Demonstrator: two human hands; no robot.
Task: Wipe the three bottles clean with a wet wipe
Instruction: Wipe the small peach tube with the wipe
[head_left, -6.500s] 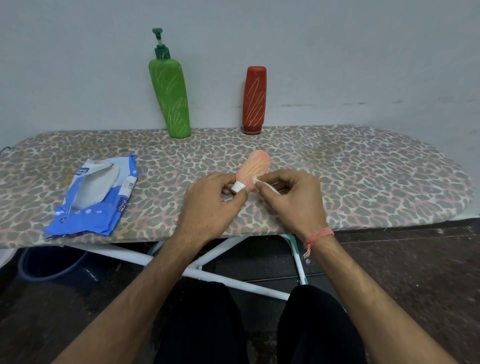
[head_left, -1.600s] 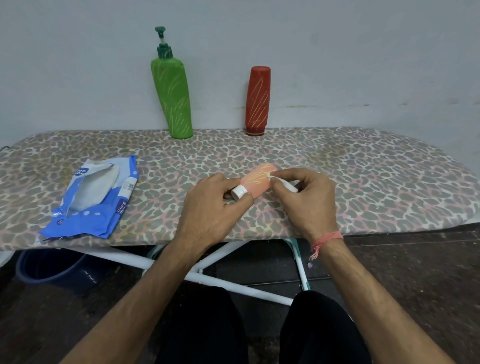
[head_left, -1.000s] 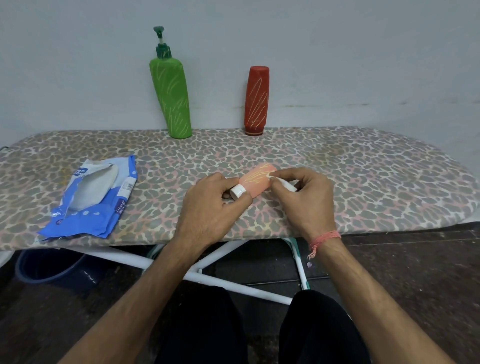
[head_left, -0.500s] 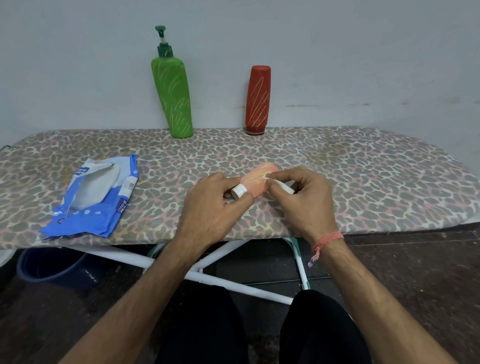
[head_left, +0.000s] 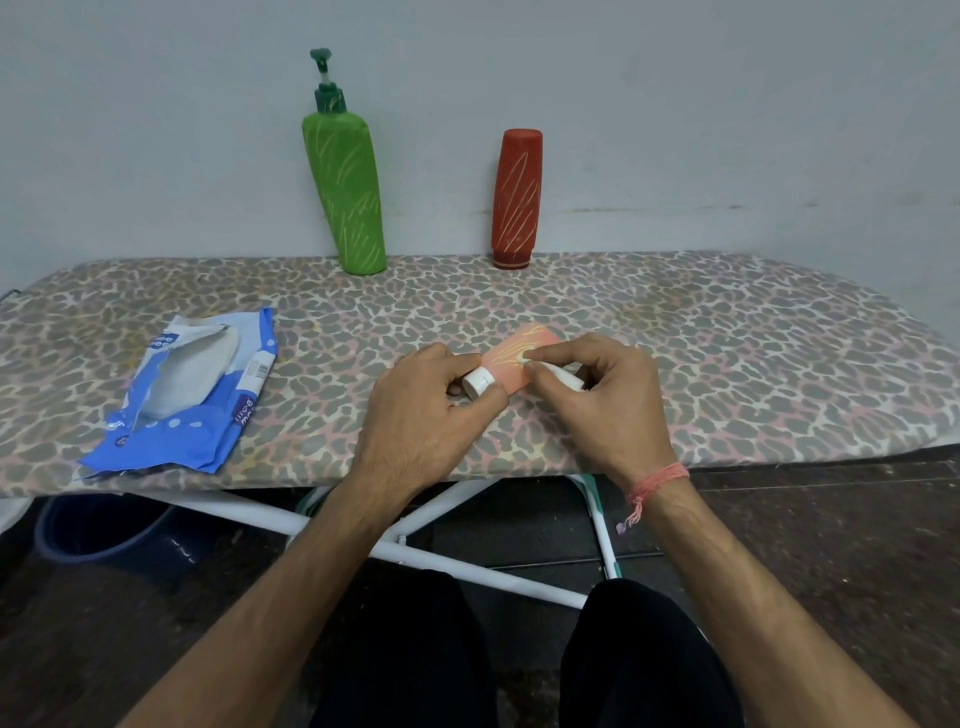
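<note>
Hands meet just inside the near edge of the ironing board (head_left: 727, 364), and between them lies the small peach bottle (head_left: 511, 358), its long axis running from the white cap (head_left: 478, 383) at the near-left end up toward the far right, tilted only a little off the leopard-print cover. The left hand (head_left: 421, 410) pinches the cap end, thumb and forefinger curled round the neck, so that end is fixed. The right hand (head_left: 602, 395) comes at the body from the right, its fingertips (head_left: 535, 358) pressed together on a folded wet wipe (head_left: 558, 376) that touches the bottle's side about midway along. Since the yellow scribbles still visible run up toward the far end, my judgement is that the next rub must travel along that axis, away from the cap, with the left hand turning the bottle to present fresh faces. Farther left, near the front edge, lies the opened blue wipes pack (head_left: 192, 400). At the far edge, against the wall, 2 more bottles stand upright and well apart from both hands: the green pump bottle (head_left: 345, 192) and the red bottle (head_left: 517, 200), both still streaked with yellow marks, the red one likely the easier reach for the right hand.
</note>
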